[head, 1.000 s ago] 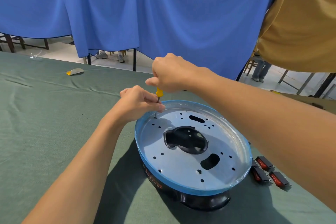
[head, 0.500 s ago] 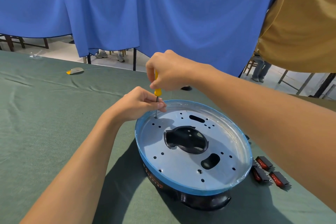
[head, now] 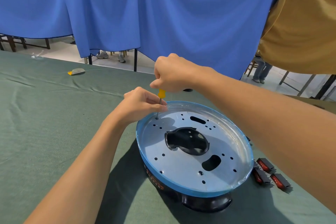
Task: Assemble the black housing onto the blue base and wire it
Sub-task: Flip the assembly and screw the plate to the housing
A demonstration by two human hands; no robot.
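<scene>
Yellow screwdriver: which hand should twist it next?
Right. The right hand grips the yellow-handled screwdriver from above, its tip at a hole in the blue-rimmed round metal base. The left hand just pinches the thin shaft, steadying it.

Blue curtain (head: 163,14) behind green-clothed table (head: 45,123); pale floor (head: 112,63), prob. tiled.

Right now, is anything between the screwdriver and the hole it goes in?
Nothing visible. The screwdriver tip sits at the hole near the plate rim. The left hand pinches the shaft above the tip, not under it; the right hand grips the handle.
</scene>
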